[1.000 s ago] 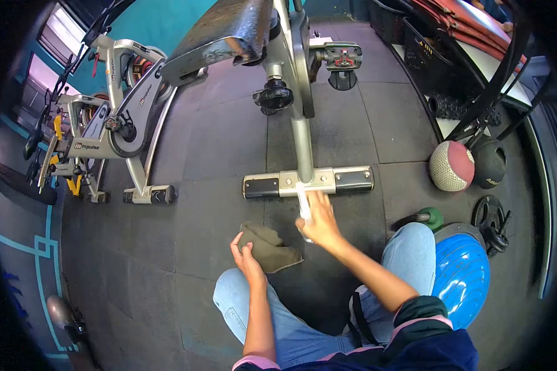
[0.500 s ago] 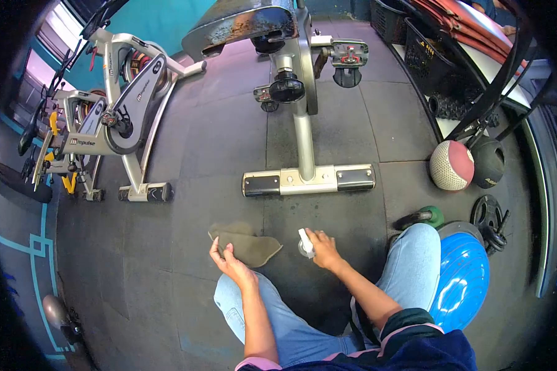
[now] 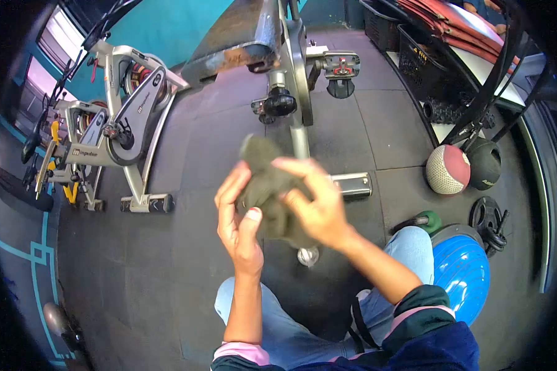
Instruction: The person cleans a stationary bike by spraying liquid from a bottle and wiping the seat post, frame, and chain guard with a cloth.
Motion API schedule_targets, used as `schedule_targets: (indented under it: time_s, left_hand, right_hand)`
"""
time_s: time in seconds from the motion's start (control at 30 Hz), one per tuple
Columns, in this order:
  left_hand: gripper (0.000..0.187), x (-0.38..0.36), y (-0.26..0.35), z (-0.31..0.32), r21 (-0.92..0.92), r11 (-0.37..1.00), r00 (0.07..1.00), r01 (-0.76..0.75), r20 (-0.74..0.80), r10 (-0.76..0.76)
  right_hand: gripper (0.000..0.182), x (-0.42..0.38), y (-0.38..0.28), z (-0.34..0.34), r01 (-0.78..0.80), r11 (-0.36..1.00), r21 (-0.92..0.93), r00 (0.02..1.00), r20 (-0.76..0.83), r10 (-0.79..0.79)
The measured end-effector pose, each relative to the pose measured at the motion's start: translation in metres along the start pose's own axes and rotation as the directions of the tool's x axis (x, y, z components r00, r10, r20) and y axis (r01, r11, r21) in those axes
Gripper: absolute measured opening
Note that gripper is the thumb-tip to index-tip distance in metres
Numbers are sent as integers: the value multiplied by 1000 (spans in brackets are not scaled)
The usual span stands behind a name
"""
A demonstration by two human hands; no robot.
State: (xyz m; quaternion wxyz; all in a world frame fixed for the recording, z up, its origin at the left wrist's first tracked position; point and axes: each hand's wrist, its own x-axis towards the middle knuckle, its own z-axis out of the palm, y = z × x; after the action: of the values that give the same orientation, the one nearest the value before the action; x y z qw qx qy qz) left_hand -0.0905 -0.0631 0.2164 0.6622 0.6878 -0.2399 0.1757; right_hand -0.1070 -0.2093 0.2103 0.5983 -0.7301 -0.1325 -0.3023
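Observation:
An olive-green cloth (image 3: 271, 201) is bunched up between my two hands, raised in front of the exercise bike's base. My left hand (image 3: 236, 226) grips its left side, thumb toward me. My right hand (image 3: 319, 201) is closed on the right side, slightly blurred by motion. Just below the cloth, a small clear bottle (image 3: 307, 256) stands on the floor between my knees, its top hidden. Ahead stands the exercise bike (image 3: 298, 93), with a worn, rust-marked cover over its near end; the cloth and hands hide much of its floor bar (image 3: 353, 185).
More exercise bikes (image 3: 130, 123) stand at left. To the right are a pink and white ball (image 3: 447, 170), a black ball (image 3: 484, 164), a green kettlebell (image 3: 428, 220), weight plates (image 3: 487, 216) and a blue balance dome (image 3: 461, 278). Black baskets (image 3: 418, 62) line the shelf.
My right hand has let go of the bottle and taken hold of the cloth. Both hands have risen and come together, and the cloth has gone from spread out to bunched.

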Motion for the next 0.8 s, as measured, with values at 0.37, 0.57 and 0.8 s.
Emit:
schedule_targets:
  time_s: [0.37,0.57,0.8]
  left_hand:
    - [54,94,-29,43,85,994,989,72,124,-83]
    - [43,113,-46,61,279,960,993,-37,120,3]
    - [43,113,-44,64,276,961,998,-14,69,-6]
  right_hand:
    - [27,266,56,-77,289,801,-524,920,-78,-383]
    - [27,262,29,-72,157,722,-673,987,124,-99]
    - [26,214,13,-68,365,647,-669,918,143,-370]
